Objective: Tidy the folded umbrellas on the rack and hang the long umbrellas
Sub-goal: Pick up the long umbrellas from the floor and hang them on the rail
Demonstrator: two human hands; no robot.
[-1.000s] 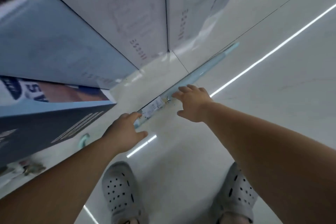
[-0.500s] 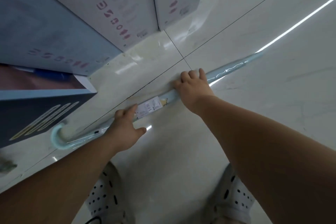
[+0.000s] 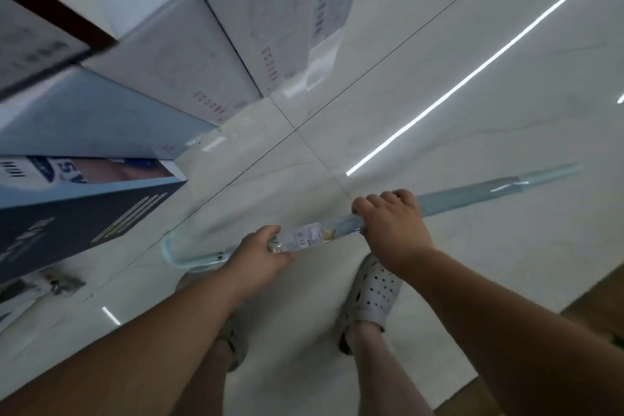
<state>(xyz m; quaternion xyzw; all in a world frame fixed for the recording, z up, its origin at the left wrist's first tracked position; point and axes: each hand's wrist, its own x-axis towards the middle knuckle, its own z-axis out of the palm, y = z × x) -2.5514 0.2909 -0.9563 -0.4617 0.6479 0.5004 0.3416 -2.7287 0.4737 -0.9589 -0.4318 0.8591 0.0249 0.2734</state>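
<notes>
A long pale-blue umbrella (image 3: 472,194) in a clear plastic sleeve is held roughly level above the floor. Its hooked handle (image 3: 169,250) points left and its thin tip (image 3: 560,172) points right. A printed label (image 3: 305,238) wraps the shaft between my hands. My left hand (image 3: 256,257) is closed around the shaft near the handle end. My right hand (image 3: 393,226) grips the shaft from above, just right of the label. No rack is in view.
Stacked white and blue cartons (image 3: 175,54) fill the upper left, with a dark blue box (image 3: 77,216) closest to the umbrella's handle. The glossy white tiled floor (image 3: 472,94) stretches right. My feet in white perforated clogs (image 3: 374,294) stand below the umbrella. Small items (image 3: 62,282) lie at far left.
Both hands have closed around the umbrella and lifted it off the floor toward me; before, they were just reaching and pressing on it as it lay flat.
</notes>
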